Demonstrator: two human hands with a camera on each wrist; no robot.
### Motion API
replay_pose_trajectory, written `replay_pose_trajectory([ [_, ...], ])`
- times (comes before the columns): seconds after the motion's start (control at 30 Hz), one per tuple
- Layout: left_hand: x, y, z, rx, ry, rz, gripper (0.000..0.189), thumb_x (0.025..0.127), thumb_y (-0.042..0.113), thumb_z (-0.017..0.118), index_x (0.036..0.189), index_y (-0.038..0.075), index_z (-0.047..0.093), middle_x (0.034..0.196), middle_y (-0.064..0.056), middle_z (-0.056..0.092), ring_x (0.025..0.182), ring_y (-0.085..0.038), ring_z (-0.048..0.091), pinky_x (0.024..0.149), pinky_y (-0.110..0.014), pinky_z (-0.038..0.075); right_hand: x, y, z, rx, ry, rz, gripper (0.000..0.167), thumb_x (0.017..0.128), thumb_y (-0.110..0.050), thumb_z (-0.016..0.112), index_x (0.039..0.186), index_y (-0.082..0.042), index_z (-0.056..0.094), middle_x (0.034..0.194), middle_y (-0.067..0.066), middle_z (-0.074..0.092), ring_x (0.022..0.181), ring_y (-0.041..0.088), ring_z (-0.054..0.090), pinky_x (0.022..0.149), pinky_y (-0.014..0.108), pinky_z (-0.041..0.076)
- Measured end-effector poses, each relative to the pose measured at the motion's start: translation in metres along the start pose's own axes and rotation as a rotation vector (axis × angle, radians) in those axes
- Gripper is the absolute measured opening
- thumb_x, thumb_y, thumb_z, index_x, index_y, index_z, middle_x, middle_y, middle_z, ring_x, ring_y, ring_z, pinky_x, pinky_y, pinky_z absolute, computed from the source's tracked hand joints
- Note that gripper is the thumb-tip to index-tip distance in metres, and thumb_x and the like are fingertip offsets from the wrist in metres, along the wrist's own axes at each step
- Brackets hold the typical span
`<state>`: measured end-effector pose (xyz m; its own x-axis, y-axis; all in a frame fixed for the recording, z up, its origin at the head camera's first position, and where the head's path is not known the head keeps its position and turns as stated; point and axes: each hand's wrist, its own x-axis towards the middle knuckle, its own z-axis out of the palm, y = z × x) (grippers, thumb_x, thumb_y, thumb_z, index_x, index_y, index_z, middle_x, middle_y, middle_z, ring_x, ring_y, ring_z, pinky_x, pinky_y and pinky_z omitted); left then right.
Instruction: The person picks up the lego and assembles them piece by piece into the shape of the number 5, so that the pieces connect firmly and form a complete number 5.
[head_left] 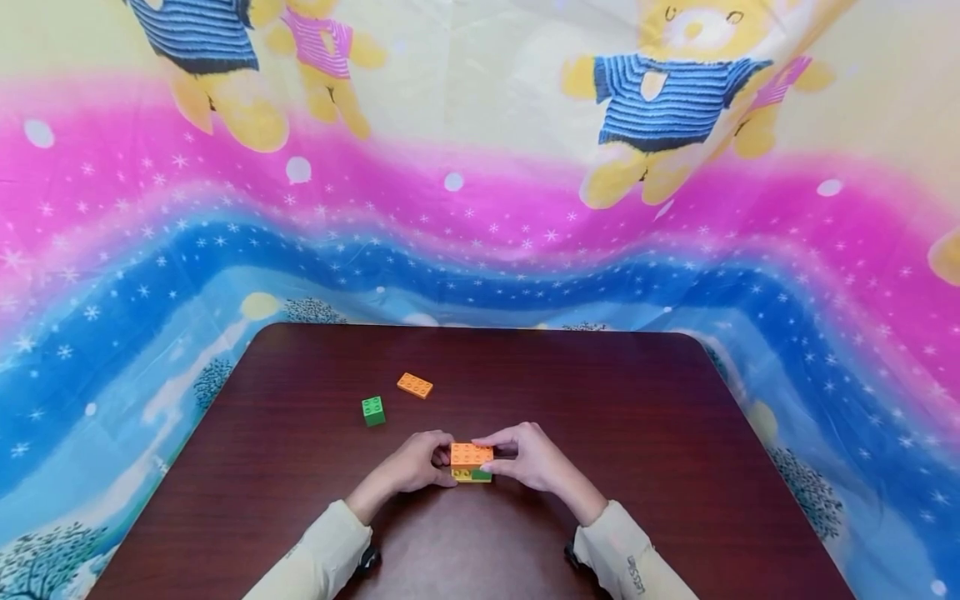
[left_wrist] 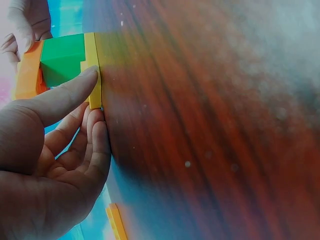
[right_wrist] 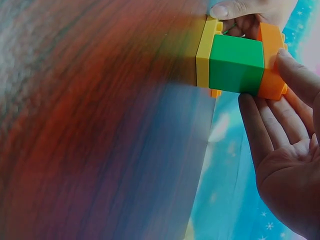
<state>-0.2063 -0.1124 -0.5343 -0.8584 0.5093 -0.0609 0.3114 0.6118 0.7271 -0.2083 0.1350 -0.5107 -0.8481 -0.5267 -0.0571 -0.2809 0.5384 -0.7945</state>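
In the head view a small stack of toy building bricks stands near the table's front middle. Its base is a yellow plate [right_wrist: 203, 57], with a green brick [right_wrist: 236, 64] on one end and a studded orange brick [head_left: 471, 455] on top. My left hand [head_left: 416, 462] pinches the yellow plate's left end, thumb [left_wrist: 75, 92] in front and fingers behind. From the other side my right hand [head_left: 528, 457] holds the orange brick between its thumb and fingers. The right fingertips also lie along the green brick's lower edge in the right wrist view.
A loose green brick [head_left: 372, 411] and a flat orange plate [head_left: 415, 385] lie farther back, left of the stack. The dark wooden table [head_left: 622, 400] has rounded far corners. A patterned cloth [head_left: 480, 225] hangs behind and around it.
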Motion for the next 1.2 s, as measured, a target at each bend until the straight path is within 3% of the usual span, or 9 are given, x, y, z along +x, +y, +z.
replay_pose_trajectory([
  [0.47, -0.002, 0.002, 0.002, -0.003, 0.005, -0.007, 0.035, 0.077, 0.008, 0.091, 0.104, 0.01, 0.068, 0.096, 0.0, 0.064, 0.088, -0.015, 0.062, 0.077, -0.029, 0.054, -0.003, -0.002, -0.001, 0.008, -0.005, -0.011, 0.038, 0.088, -0.02, 0.083, 0.125, -0.021, 0.077, 0.122, 0.005, 0.076, 0.111, 0.016, 0.073, 0.088, 0.031, 0.061],
  [0.87, -0.006, 0.0, -0.006, -0.081, -0.021, 0.023, 0.035, 0.083, 0.012, 0.088, 0.112, 0.011, 0.068, 0.106, -0.003, 0.067, 0.097, -0.019, 0.067, 0.086, -0.04, 0.06, 0.0, 0.0, -0.002, -0.007, -0.002, -0.02, 0.037, 0.088, -0.022, 0.084, 0.124, -0.024, 0.077, 0.121, 0.002, 0.077, 0.11, 0.014, 0.073, 0.089, 0.032, 0.061],
  [1.03, -0.008, -0.003, -0.012, -0.125, 0.02, 0.033, 0.036, 0.089, 0.012, 0.082, 0.121, 0.01, 0.066, 0.111, -0.005, 0.068, 0.1, -0.019, 0.067, 0.089, -0.039, 0.059, 0.001, 0.001, -0.002, -0.021, 0.0, -0.022, 0.038, 0.087, -0.023, 0.084, 0.124, -0.025, 0.077, 0.121, 0.001, 0.076, 0.11, 0.014, 0.073, 0.089, 0.033, 0.061],
  [1.2, -0.012, -0.006, -0.023, -0.126, 0.134, 0.033, 0.035, 0.094, 0.012, 0.076, 0.127, 0.005, 0.064, 0.115, -0.012, 0.069, 0.103, -0.024, 0.068, 0.093, -0.045, 0.058, 0.0, -0.001, -0.002, -0.022, 0.006, -0.003, 0.039, 0.085, -0.024, 0.086, 0.124, -0.026, 0.077, 0.121, 0.001, 0.077, 0.109, 0.014, 0.073, 0.091, 0.035, 0.061],
])
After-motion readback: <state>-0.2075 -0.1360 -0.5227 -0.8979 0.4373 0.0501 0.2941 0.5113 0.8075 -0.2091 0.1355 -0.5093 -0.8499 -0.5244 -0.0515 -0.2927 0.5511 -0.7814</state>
